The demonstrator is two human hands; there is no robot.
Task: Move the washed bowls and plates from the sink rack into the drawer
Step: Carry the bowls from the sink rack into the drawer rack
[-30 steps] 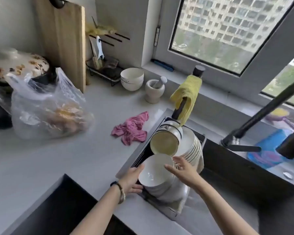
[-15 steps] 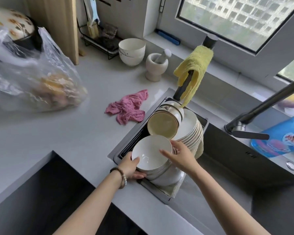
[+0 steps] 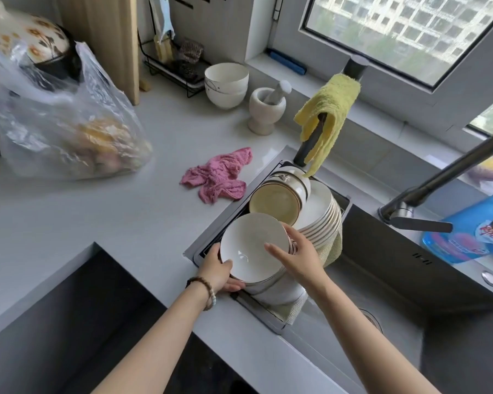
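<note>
A stack of white bowls (image 3: 249,245) leans in the sink rack (image 3: 202,245) at the sink's left end. My left hand (image 3: 219,270) grips the stack's left rim and underside. Across from it, my right hand (image 3: 295,255) holds the right rim, fingers over the top bowl's edge. Behind the stack lie tilted cream bowls (image 3: 276,201) and a row of several white plates (image 3: 322,214) standing on edge. The drawer is not in view.
A pink cloth (image 3: 218,179) lies on the grey counter beside the rack. A yellow cloth (image 3: 329,109) hangs on a black handle. Further back stand two white bowls (image 3: 227,85), a mortar (image 3: 266,109) and a plastic bag (image 3: 60,123). The black faucet (image 3: 439,177) crosses the sink (image 3: 396,280) at right.
Both hands have kept their hold on the bowl stack, and the top bowl now tilts up more toward me. The camera has moved closer and lower over the rack.
</note>
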